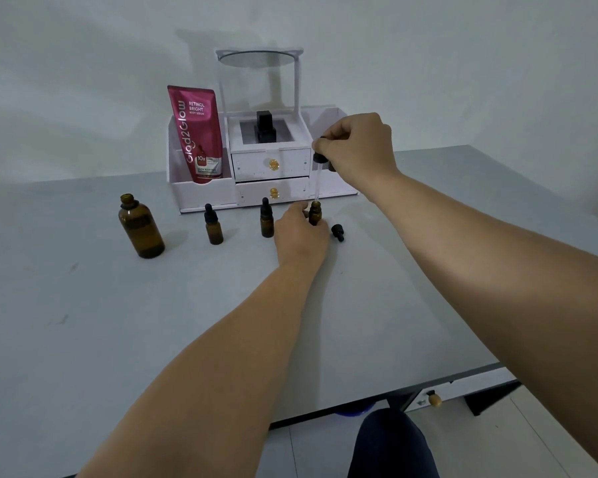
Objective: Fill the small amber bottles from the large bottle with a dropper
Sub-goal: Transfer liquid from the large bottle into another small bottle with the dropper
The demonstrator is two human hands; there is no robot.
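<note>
Grey tabletop (pixel 152 339) against a pale wall carries the work. The right hand (pixel 356 146) pinches the bulb of a dropper (pixel 317 174), whose glass tube hangs straight down to the mouth of an open small amber bottle (pixel 315 212). The left hand (pixel 299 232) wraps around that bottle on the table. Just right of this grip lies a loose black cap (pixel 338 232). Left of it stand two capped small bottles (pixel 266 219) (pixel 213 225), and farther left the large amber bottle (pixel 140 227), uncapped. Behind the grip sits a white organiser (pixel 270 167) with a pink tube (pixel 195 132).
</note>
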